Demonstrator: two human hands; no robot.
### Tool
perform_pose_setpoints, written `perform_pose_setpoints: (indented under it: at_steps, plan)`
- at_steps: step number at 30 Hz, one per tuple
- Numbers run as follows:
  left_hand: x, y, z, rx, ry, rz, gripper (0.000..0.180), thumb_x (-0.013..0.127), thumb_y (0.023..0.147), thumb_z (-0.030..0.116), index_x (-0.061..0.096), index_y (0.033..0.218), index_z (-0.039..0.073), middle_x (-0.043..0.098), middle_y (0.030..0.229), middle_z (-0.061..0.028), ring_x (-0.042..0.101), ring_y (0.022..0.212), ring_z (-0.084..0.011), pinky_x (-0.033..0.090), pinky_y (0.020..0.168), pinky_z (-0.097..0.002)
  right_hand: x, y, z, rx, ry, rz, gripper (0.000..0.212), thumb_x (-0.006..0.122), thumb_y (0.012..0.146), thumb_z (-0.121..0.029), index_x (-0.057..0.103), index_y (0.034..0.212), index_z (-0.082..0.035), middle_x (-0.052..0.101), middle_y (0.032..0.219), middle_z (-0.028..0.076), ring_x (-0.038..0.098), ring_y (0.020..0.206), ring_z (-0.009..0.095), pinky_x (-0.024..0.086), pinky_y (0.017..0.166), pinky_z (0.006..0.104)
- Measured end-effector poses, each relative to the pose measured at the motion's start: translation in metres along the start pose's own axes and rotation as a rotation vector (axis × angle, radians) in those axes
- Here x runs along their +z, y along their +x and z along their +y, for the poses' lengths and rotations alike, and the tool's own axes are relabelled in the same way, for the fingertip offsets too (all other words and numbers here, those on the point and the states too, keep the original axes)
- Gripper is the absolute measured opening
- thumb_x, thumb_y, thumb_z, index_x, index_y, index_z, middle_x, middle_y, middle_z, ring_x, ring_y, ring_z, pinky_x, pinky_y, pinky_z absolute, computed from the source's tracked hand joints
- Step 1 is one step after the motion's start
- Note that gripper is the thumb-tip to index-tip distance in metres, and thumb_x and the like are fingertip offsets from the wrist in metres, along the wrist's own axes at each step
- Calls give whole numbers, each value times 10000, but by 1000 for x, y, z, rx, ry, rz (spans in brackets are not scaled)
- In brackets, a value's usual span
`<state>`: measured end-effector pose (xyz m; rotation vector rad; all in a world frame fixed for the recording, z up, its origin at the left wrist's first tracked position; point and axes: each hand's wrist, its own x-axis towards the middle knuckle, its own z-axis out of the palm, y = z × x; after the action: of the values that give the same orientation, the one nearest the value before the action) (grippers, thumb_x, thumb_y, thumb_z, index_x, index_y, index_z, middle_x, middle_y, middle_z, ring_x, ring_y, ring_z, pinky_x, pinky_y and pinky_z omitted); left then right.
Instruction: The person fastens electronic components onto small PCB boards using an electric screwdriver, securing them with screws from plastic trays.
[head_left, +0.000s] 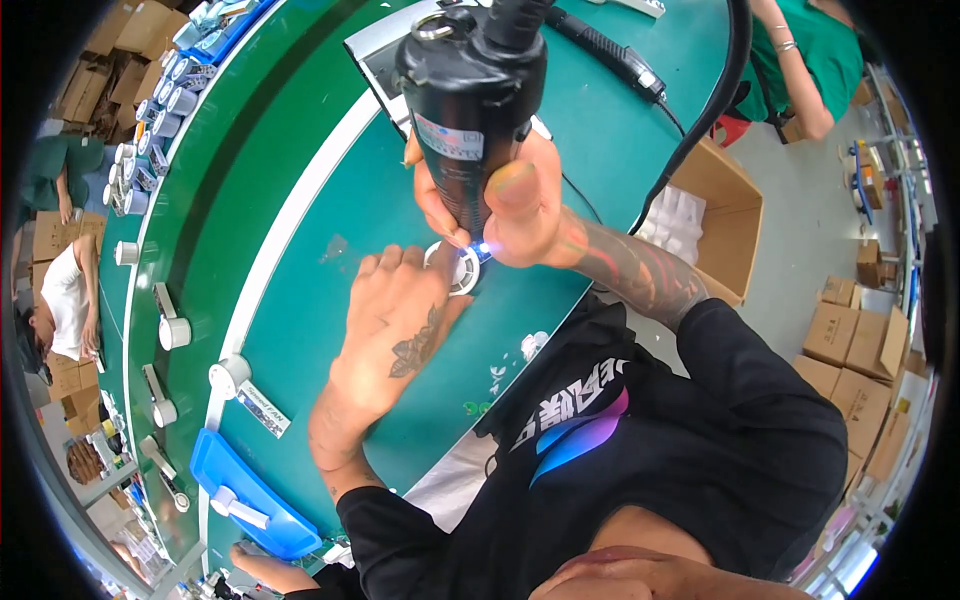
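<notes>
A black electric screwdriver (470, 110), pointing downward, is gripped by my right hand (525, 205), whose fingers wrap round its lower body. A bluish-white light glows near its tip. Under the tip lies a white round fan part (467, 274) with a slotted rim, on the green bench. My left hand (390, 315) holds this part from the left, fingers bent against it. The screwdriver's bit and the middle of the part are mostly hidden by my hands.
A second black handheld tool (610, 55) lies at the back. On the left, a green conveyor (200, 290) carries white fan parts. A white fan (230, 375) and a blue tray (215, 455) stand nearer. An open cardboard box (740, 215) is at right; co-workers sit around.
</notes>
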<state>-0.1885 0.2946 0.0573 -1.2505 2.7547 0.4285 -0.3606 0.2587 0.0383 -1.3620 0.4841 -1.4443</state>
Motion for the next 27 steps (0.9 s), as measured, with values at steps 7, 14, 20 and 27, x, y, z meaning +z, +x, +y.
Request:
perform_pose_setpoints:
  at_steps: [7,14,20,27]
  plan:
    - [8,-3,0,3,18,53,648,808,811,235,580,1371,3,700,952,-167,669,952,-309,531,807,-418,-24,15,-28,-29,184,69,969,543,774,-891,527,1063,33,606,666,108,570,517,171,476,482,298]
    - [5,2,2,36,1,72,645,802,816,225,575,1376,-1,702,948,-178,672,952,-315,531,819,-423,-29,50,-34,-159,-55,197,788,540,957,-688,513,1260,39,605,725,62,548,526,90,431,443,215]
    - [8,-2,1,35,-22,108,638,800,815,219,579,1366,-16,696,921,-180,669,929,-323,529,806,-413,-22,48,-35,-78,-329,180,1004,354,871,-895,532,1119,61,528,603,79,471,432,128,405,423,270]
    - [10,0,-2,75,1,124,629,791,821,214,577,1363,-21,681,873,-168,660,873,-310,529,746,-413,-2,7,-34,52,-140,90,1054,311,864,-906,451,1224,75,546,607,67,479,420,100,427,420,247]
